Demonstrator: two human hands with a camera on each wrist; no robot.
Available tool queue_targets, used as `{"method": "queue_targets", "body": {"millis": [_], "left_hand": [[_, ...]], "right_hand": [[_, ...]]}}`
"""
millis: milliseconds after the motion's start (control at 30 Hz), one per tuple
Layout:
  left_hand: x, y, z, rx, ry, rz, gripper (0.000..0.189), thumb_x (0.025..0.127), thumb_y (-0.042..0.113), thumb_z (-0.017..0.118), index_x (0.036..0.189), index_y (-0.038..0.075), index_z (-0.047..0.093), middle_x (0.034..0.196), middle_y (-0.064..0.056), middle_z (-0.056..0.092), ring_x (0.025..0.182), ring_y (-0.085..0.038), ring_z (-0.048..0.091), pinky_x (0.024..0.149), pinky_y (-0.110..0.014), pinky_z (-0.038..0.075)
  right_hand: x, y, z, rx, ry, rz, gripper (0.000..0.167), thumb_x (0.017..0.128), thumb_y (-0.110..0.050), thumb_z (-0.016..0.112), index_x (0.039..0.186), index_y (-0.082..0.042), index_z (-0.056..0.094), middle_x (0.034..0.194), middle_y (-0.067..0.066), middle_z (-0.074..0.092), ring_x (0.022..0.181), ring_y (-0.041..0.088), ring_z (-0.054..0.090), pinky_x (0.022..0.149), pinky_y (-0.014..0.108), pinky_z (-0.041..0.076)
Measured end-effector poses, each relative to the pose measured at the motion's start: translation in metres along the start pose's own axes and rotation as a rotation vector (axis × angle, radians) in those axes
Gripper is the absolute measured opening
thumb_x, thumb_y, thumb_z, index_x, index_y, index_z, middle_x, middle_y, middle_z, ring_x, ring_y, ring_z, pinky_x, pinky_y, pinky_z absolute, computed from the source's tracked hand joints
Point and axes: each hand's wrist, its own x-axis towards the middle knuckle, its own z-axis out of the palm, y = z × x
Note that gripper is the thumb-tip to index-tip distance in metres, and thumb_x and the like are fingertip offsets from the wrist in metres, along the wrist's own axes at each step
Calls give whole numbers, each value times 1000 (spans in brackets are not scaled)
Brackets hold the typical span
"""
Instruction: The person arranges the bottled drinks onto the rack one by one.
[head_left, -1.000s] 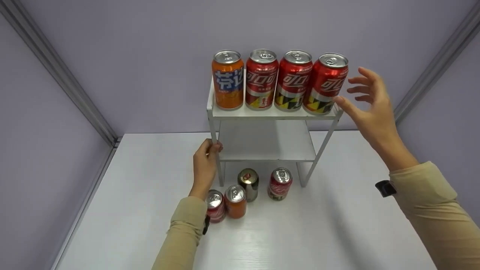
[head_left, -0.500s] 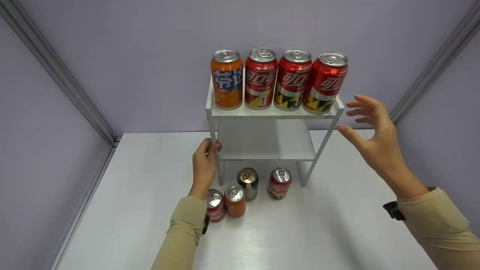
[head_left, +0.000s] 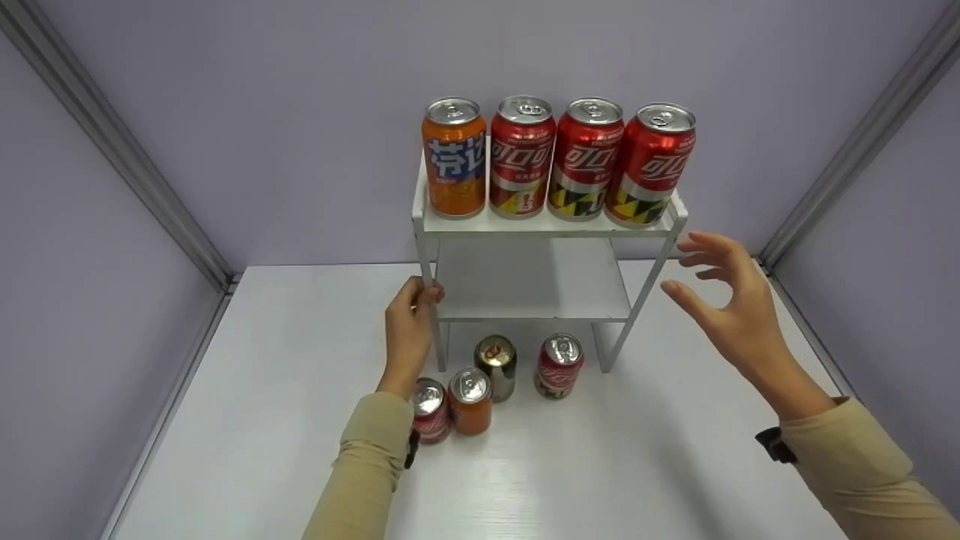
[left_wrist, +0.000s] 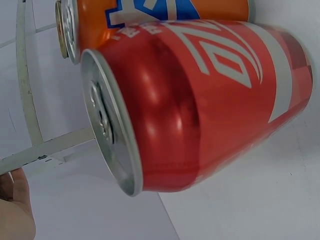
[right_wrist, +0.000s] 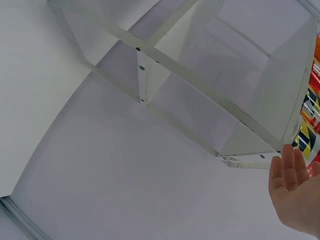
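A white two-tier rack (head_left: 532, 279) stands on the table. My left hand (head_left: 407, 330) grips its left front post at the height of the lower shelf. To the right of the rack, my right hand (head_left: 731, 304) hangs in the air, fingers spread and slightly bent, holding nothing. Along the upper shelf stand an orange Fanta can (head_left: 455, 169) and three red Coca-Cola cans, the rightmost Coca-Cola can (head_left: 649, 171) leaning a little to the right. The lower shelf bears nothing. In the left wrist view a red Coca-Cola can (left_wrist: 170, 110) hides much of the rack.
On the table, before and beneath the rack, stand a red can (head_left: 431, 421) and an orange can (head_left: 471, 411) by my left sleeve, a gold-topped can (head_left: 496, 371) behind them, and another red can (head_left: 559, 367) further right. Pale walls enclose the back and sides.
My right hand has come down from beside the rightmost upper can to about the lower shelf's height, swinging slightly out and back in. My left hand and the cans have stayed put.
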Motion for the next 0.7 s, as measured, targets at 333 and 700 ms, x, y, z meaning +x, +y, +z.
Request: {"method": "queue_targets", "body": {"millis": [333, 700], "left_hand": [[0, -1, 1, -5, 12, 6, 23, 98, 25, 54, 98, 3, 63, 94, -8, 68, 94, -21, 63, 86, -38, 49], [0, -4, 0, -20, 8, 58, 35, 94, 35, 50, 98, 2, 63, 93, -9, 68, 94, -22, 63, 86, -40, 49]], "right_hand": [[-13, 22, 6, -6, -18, 117, 55, 88, -2, 74, 137, 2, 49, 127, 10, 60, 107, 10, 57, 90, 18, 42], [-26, 50, 23, -4, -50, 234, 51, 94, -11, 69, 140, -3, 48, 129, 11, 58, 111, 19, 56, 90, 17, 41]]}}
